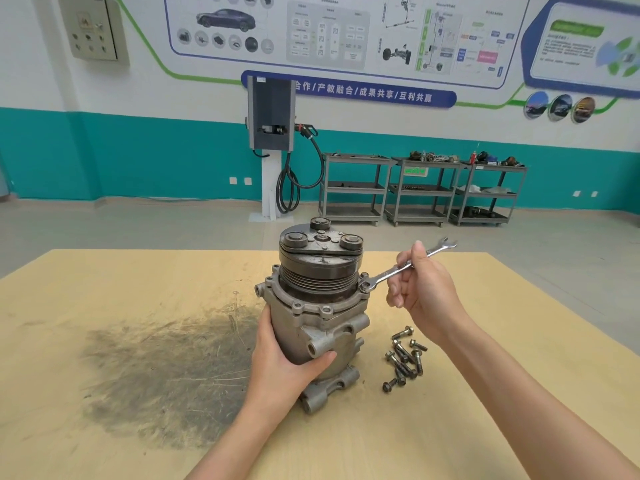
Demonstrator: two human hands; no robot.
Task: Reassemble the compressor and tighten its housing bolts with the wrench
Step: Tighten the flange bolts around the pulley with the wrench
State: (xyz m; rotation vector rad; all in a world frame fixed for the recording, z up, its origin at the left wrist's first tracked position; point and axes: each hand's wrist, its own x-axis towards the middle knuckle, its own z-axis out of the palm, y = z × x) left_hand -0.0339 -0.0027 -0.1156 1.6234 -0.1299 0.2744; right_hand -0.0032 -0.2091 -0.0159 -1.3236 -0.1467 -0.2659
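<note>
Both hands busy | left hand [284, 355] grips compressor [317, 306] | right hand [424, 292] holds wrench [405, 266] on flange bolt [364, 288]

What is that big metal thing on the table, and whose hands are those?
There is only one picture here, taken by a camera worn on a person's head, so you see their own two arms reaching out in front of them. The big grey metal thing is a compressor, a machine part from a car. It stands upright on a wooden table. The left hand wraps around its side to keep it steady. The right hand holds a shiny wrench, and the wrench's far end sits at a bolt on the compressor's rim. Beside the compressor lies a little pile of loose bolts. The dark smudge on the table is a dirty stain. Far behind stand metal carts by the wall.
</note>
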